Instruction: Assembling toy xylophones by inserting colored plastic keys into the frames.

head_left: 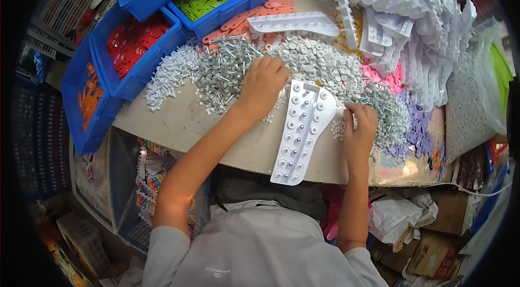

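A white boot-shaped plastic piece (325, 110) lies on the table in front of me, with two rows of round raised rings and small metal ends along its middle groove. My left hand (263, 87) rests at the border between the heap of metal screws (225, 67) and the heap of round white caps (319, 62). Its fingers curl downward, and what they pinch is hidden. Right of the white piece, my right hand (363, 124) has its thumb and fingers drawn together beside a second heap of metal pins (385, 113); anything between them is too small to name.
Blue bins (162, 62) with red, green and orange flat pieces stand at the left. White plastic pegs (170, 73) lie beside them. White moulded pieces (401, 21) are stacked at the far right, above purple pieces (418, 127). One more white piece (295, 22) lies across the back.
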`<state>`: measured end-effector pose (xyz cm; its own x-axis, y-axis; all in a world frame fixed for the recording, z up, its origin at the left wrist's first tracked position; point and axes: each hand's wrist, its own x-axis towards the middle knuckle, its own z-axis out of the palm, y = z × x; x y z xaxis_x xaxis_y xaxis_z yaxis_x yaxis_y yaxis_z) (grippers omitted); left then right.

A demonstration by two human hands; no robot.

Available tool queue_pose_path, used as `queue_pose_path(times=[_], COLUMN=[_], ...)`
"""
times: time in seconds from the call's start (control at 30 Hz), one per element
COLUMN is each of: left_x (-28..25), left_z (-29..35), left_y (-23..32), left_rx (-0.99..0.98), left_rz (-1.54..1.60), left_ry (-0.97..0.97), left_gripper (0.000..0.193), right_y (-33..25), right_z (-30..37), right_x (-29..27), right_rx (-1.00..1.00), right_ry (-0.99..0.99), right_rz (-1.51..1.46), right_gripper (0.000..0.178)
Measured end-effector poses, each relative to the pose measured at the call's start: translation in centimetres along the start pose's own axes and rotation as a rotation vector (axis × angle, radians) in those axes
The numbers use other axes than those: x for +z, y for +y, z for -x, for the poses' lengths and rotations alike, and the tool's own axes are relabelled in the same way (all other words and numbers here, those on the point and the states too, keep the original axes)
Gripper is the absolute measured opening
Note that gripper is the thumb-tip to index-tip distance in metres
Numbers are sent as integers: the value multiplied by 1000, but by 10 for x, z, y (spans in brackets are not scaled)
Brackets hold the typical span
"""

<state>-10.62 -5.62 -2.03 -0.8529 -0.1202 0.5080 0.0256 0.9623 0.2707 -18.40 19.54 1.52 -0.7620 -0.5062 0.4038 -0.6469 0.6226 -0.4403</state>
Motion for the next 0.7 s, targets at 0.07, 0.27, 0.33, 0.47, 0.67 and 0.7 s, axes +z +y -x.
queue_pose_path(times=[0.07,0.27,0.33,0.47,0.67,0.7], left_x=[-11,-47,-54,-49,-38,-37], left_z=[1,29,38,58,72,72], left_y=[4,30,39,49,57,58], left_rx=[-80,-273,-227,-152,-269,-301], left_rz=[45,683,707,739,775,776], left_ry=[62,-35,-112,-181,-208,-195], left_gripper=[7,11,10,8,10,10], right_y=[8,13,10,3,-40,-44], right_z=[-8,-12,-12,-3,23,26], right_x=[10,28,25,16,-16,-19], right_rx=[-39,-75,-76,-13,140,152], right_ry=[-3,-14,-2,-26,-220,-327], right_rz=[30,127,155,53,-391,-483], right_gripper=[11,13,12,8,9,9])
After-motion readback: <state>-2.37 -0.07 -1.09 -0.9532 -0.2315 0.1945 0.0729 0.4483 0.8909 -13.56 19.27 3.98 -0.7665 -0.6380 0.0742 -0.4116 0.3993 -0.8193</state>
